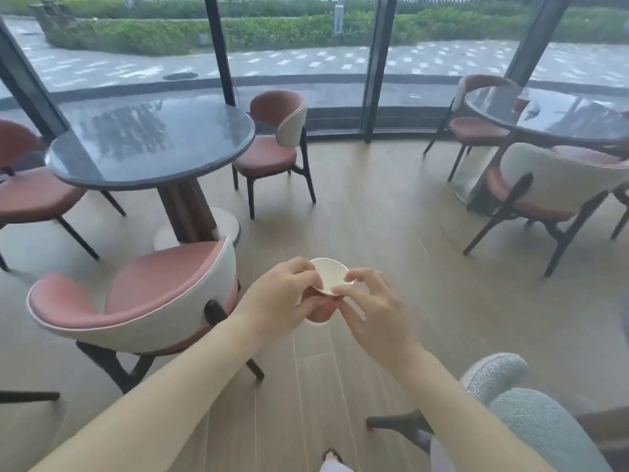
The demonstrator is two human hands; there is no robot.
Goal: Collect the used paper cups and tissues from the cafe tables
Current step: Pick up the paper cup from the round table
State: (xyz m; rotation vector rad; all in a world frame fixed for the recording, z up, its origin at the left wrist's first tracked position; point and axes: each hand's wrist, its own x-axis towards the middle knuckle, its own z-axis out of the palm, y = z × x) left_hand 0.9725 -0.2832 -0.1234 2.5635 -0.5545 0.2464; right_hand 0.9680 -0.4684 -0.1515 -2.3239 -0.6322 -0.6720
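Holding one paper cup (pixel 329 275) in the air, to the near right of the round grey table (pixel 149 144), well apart from its top and above the pale wooden floor (pixel 374 216). Gripping the cup's wall with the left hand (pixel 286 301), fingers curled round the side and thumb lying up at the left part of the rim. Pinching the near right part of the rim with the right hand (pixel 371 311), thumb and forefinger bent onto the edge, the other fingers loose and a little spread. Both hands brought together on the same cup, bare forearms reaching forward. Cup nearly upright, mouth open toward the camera, inside white; lower part hidden behind the fingers.

Standing against the near side of the table, a near pink chair (pixel 136 301) with a white shell back, turned with its back to the camera, just left of the left hand. On the far right side of the table, a second pink chair (pixel 275 144), close to the table's edge. On the left side of the table, a third pink chair (pixel 30 192), cut by the picture's border. Behind the table, tall window glass (pixel 299 46) in dark frames, with pavement and a green hedge outside. Well to the right of the table, another round table (pixel 551 114) with similar chairs around. Much nearer than the table and far to its right, a light blue chair (pixel 531 413), only partly in view.
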